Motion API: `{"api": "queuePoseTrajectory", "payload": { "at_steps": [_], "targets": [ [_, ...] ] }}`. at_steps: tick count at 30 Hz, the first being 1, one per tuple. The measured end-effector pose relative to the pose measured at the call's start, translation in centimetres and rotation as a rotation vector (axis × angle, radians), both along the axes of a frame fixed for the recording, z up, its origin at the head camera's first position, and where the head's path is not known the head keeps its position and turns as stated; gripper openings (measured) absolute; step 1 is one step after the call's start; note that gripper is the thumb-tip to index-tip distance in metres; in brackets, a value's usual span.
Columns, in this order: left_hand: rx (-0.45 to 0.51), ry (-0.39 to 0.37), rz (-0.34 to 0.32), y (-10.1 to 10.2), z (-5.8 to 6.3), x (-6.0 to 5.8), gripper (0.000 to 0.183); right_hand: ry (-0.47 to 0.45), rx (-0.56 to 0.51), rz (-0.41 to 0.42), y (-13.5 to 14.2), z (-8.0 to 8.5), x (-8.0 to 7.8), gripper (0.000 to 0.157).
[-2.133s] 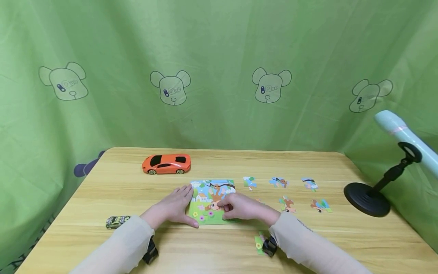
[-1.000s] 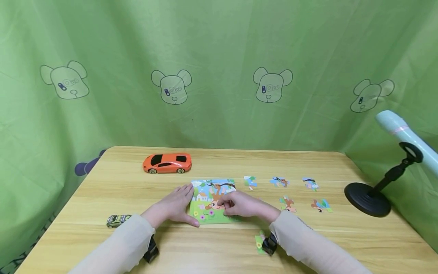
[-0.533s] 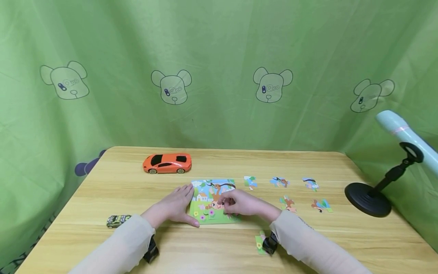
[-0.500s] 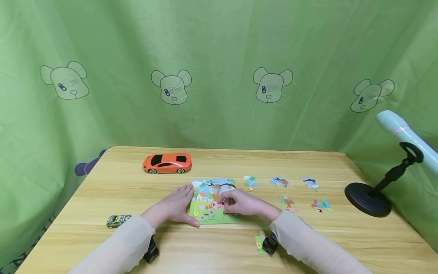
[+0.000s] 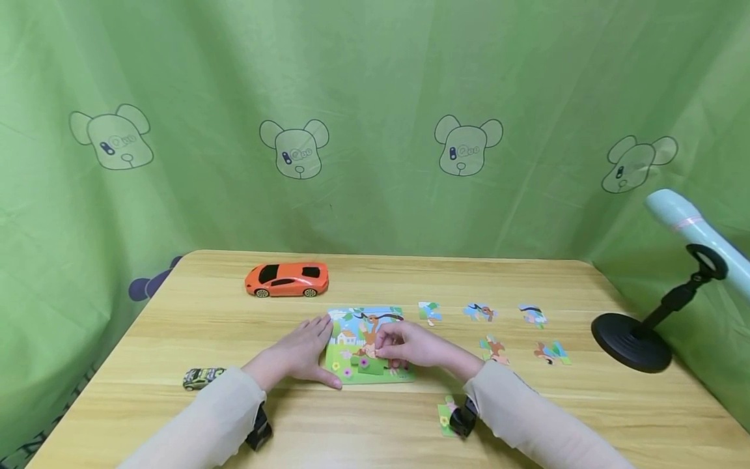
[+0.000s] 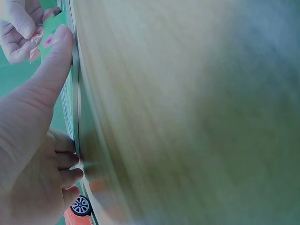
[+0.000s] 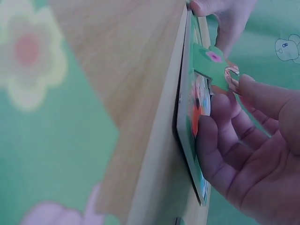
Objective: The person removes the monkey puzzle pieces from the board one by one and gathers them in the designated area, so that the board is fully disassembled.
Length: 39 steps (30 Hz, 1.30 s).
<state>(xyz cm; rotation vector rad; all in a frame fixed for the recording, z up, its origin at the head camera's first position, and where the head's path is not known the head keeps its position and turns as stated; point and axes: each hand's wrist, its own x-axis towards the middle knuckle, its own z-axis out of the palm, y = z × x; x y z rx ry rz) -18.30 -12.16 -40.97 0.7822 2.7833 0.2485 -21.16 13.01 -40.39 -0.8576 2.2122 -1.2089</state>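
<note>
A jigsaw board (image 5: 347,326) with a cartoon animal, a house and flowers lies on the table. My left hand (image 5: 301,352) rests along its left edge, fingers and thumb extended. With thumb and fingertips, my right hand (image 5: 410,345) pinches a puzzle piece (image 5: 370,366), green with a pink flower, over the lower middle of the board. In the right wrist view this piece (image 7: 206,62) is tilted up from the board, its pink-brown part between the fingertips. The right hand covers the board's right side.
Several loose puzzle pieces, such as one with a branch (image 5: 479,312), lie to the right. Another green piece (image 5: 444,417) is partly under the right wrist's camera. An orange toy car (image 5: 287,280), a small camouflage car (image 5: 202,378) and a microphone stand (image 5: 631,342) stand around.
My right hand has tilted the flower piece up; its green lower part now stands out from the board. The left hand has stayed in place.
</note>
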Motion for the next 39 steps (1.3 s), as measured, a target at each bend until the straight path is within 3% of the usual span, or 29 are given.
{"api": "queuePoseTrajectory", "payload": {
  "at_steps": [15, 26, 39],
  "targets": [
    [0.0, -0.006, 0.009, 0.1, 0.4, 0.1, 0.118, 0.021, -0.006, -0.019, 0.0, 0.2, 0.4, 0.007],
    [-0.003, -0.001, 0.005, 0.1, 0.3, 0.1, 0.117, -0.059, -0.087, -0.083, 0.8, 0.6, 0.2, 0.01],
    [-0.008, 0.005, 0.005, 0.1, 0.3, 0.1, 0.117, -0.048, -0.06, -0.084, 5.6, 2.2, 0.1, 0.015]
  ]
}}
